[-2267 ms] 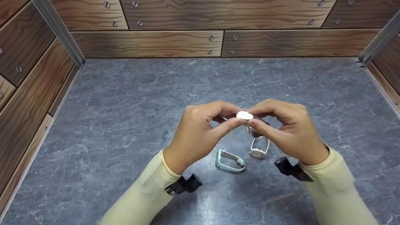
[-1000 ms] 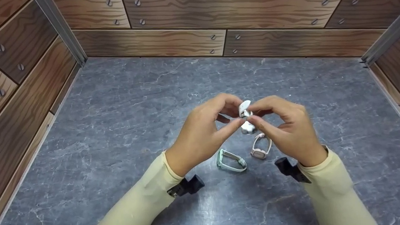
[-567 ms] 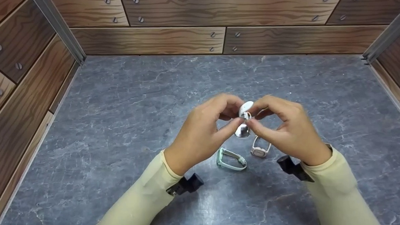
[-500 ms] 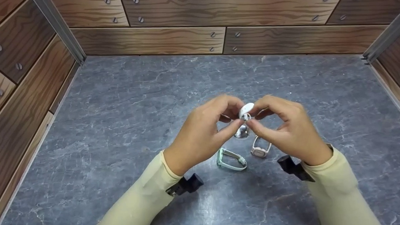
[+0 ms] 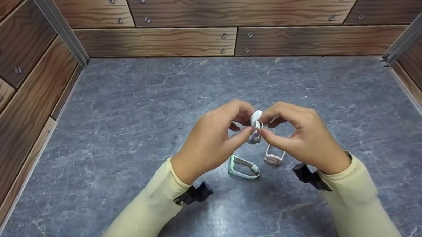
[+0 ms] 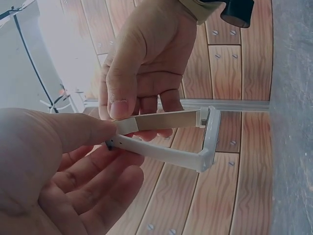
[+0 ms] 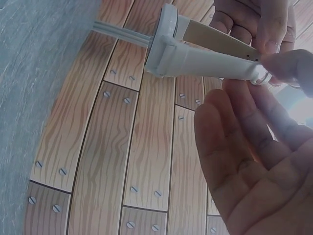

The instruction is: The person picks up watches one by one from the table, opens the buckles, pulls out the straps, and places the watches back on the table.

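Note:
Between my two hands hangs a white wristwatch (image 5: 256, 116), held above the table, its case (image 6: 211, 139) lowest. My left hand (image 5: 211, 139) pinches one strap end between thumb and fingers. Opposite it, my right hand (image 5: 303, 136) pinches the other end, where a metal buckle (image 7: 264, 77) shows in the right wrist view. Seen from the left wrist, the strap (image 6: 164, 154) forms a loop whose ends meet at the fingertips. Whether the ends are fastened is hidden by the thumbs. A mint green watch (image 5: 244, 169) and a pale pink-white watch (image 5: 273, 159) lie below on the table.
The grey marbled tabletop (image 5: 143, 99) is bordered at the back and sides by wood-patterned panels (image 5: 183, 42) with metal corner posts. Black cameras (image 5: 201, 193) sit on both wrists, close above the table near the two lying watches.
The strap end between my fingers has tilted from flat to upright, and the shiny case has come into view beneath. Both hands keep pinching the watch and have shifted only slightly.

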Demonstrator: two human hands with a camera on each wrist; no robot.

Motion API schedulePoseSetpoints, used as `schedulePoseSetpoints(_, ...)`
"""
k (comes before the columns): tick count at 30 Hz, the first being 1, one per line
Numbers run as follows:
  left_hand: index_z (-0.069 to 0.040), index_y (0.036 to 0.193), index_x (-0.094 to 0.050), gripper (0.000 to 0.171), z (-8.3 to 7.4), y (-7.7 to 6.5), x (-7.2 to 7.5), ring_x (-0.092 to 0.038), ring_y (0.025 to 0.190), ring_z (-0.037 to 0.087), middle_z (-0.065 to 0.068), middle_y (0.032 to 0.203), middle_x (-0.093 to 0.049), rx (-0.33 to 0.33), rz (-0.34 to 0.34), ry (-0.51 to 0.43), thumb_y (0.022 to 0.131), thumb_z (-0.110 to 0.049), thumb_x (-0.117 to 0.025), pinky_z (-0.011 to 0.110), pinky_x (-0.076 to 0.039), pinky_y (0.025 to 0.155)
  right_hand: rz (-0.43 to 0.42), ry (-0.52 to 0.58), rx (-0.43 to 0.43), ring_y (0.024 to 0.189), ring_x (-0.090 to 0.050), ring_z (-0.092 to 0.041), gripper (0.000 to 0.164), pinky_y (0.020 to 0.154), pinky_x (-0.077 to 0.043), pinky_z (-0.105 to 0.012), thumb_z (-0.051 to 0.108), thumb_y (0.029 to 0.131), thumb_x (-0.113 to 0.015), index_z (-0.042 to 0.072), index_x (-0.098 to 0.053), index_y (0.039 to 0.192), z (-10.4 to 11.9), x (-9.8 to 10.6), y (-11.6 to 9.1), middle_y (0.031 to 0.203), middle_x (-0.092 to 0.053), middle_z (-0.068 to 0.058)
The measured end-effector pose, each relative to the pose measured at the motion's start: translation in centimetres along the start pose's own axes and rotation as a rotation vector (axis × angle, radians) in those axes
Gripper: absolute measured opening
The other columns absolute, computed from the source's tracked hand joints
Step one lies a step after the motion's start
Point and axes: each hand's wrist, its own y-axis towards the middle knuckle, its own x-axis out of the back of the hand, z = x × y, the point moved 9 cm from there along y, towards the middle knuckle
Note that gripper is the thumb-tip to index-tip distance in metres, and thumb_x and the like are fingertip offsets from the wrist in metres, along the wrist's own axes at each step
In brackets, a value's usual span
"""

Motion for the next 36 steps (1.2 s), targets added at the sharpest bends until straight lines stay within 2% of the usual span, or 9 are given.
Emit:
schedulePoseSetpoints(5,-0.009,0.117,-0.066,0.019,0.0,0.0,0.1,-0.069,0.093,0.002,-0.003,0.103,-0.075,0.003,-0.004,-0.023,0.099,-0.008,-0.071,0.018,-0.055,0.07,0.008,0.018,-0.042,0.09,-0.068,-0.013,0.022,0.081,-0.057,-0.022,-0.006,0.084,-0.078,0.007,-0.071,0.101,-0.3,-0.1,-0.1,0.097,-0.072,-0.001)
schedulePoseSetpoints(8,-0.01,0.119,-0.069,0.021,0.0,0.0,0.0,-0.07,0.091,-0.001,-0.003,0.103,-0.077,0.008,0.003,-0.042,0.099,-0.01,-0.071,0.019,-0.054,0.064,0.012,0.031,-0.035,0.089,-0.067,-0.016,0.02,0.08,-0.057,-0.022,-0.005,0.084,-0.077,0.005,-0.068,0.099,-0.2,-0.2,-0.1,0.096,-0.069,-0.002)
schedulePoseSetpoints(13,-0.008,0.131,-0.068,0.033,-0.2,-0.1,-0.3,-0.072,0.088,0.003,0.0,0.107,-0.078,0.0,0.037,0.01,0.098,-0.011,-0.071,0.012,-0.054,0.072,0.051,0.068,-0.01,0.081,-0.064,-0.013,0.022,0.074,-0.055,-0.02,-0.008,0.084,-0.075,0.007,-0.068,0.099,0.1,-0.6,-0.2,0.091,-0.065,-0.001)
schedulePoseSetpoints(17,-0.006,0.138,-0.065,0.041,-0.4,-0.1,-0.5,-0.074,0.092,0.008,0.002,0.108,-0.078,-0.035,0.036,0.088,0.097,-0.009,-0.072,0.013,-0.055,0.082,0.115,0.129,-0.081,0.081,-0.064,-0.011,0.025,0.072,-0.056,-0.021,-0.009,0.086,-0.073,0.009,-0.067,0.102,-0.5,-1.3,-0.3,0.093,-0.066,-0.003)
schedulePoseSetpoints(22,-0.006,0.135,-0.067,0.039,-0.7,-0.2,-0.5,-0.074,0.096,0.01,0.003,0.11,-0.078,-0.086,-0.002,0.144,0.097,-0.008,-0.073,0.016,-0.055,0.084,0.145,0.166,-0.191,0.082,-0.066,-0.014,0.02,0.073,-0.059,-0.024,-0.007,0.089,-0.072,0.008,-0.065,0.099,-1.4,-1.8,-0.6,0.095,-0.067,-0.004)
schedulePoseSetpoints(29,-0.007,0.134,-0.064,0.038,-1.0,-0.5,-0.3,-0.075,0.094,0.01,0.003,0.106,-0.079,-0.14,-0.066,0.162,0.097,-0.008,-0.073,0.017,-0.057,0.081,0.138,0.164,-0.25,0.08,-0.068,-0.015,0.022,0.071,-0.06,-0.026,-0.006,0.089,-0.075,0.005,-0.068,0.107,-1.9,-2.0,-0.8,0.099,-0.067,0.004)
schedulePoseSetpoints(32,-0.007,0.136,-0.063,0.042,-0.8,-0.5,-0.3,-0.076,0.092,0.01,0.003,0.104,-0.079,-0.12,-0.078,0.115,0.096,-0.007,-0.074,0.016,-0.056,0.081,0.147,0.18,-0.282,0.078,-0.067,-0.015,0.019,0.07,-0.058,-0.025,-0.003,0.091,-0.076,0.007,-0.069,0.106,-2.1,-2.1,-0.8,0.096,-0.066,0.004)
schedulePoseSetpoints(36,-0.004,0.134,-0.064,0.042,0.1,-0.3,-0.4,-0.075,0.092,0.007,0.001,0.102,-0.079,-0.02,-0.075,-0.008,0.094,-0.01,-0.076,0.017,-0.056,0.08,0.142,0.196,-0.305,0.073,-0.061,-0.016,0.016,0.064,-0.053,-0.024,-0.005,0.091,-0.073,0.009,-0.067,0.098,-2.3,-2.1,-0.8,0.086,-0.062,0.003)
